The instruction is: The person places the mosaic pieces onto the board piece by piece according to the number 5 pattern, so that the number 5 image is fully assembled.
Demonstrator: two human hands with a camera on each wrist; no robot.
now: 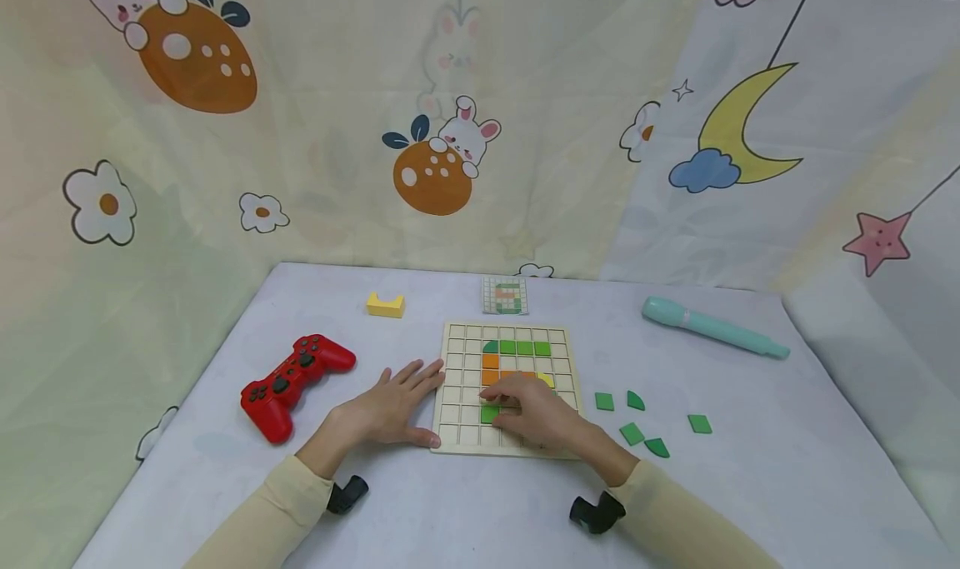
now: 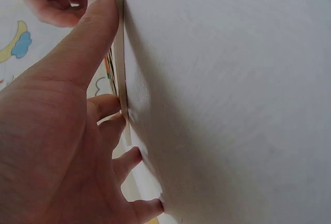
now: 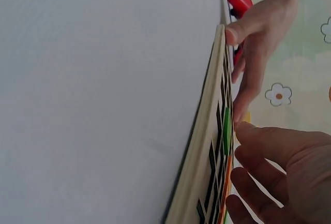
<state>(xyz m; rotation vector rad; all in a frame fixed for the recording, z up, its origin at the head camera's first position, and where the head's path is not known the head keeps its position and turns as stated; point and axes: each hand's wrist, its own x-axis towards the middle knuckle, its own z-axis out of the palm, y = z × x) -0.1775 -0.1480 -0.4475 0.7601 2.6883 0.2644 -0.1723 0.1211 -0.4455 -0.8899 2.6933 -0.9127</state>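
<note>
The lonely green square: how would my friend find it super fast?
Find the big pale grid board. To its right lie five loose green pieces. Your green square is the farthest right, sitting apart while the other four lie nearer the board.

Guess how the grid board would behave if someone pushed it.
The grid board is probably stiff, given its straight edges. Lying flat, it seems likelier to slide than tip. The left hand at its edge may steady it.

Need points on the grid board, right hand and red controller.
Grid board [image 1: 461,348]: head view, bare squares near its left edge.
Right hand [image 1: 542,409]: head view, back of the hand.
Red controller [image 1: 291,376]: head view, middle of its body.
</note>
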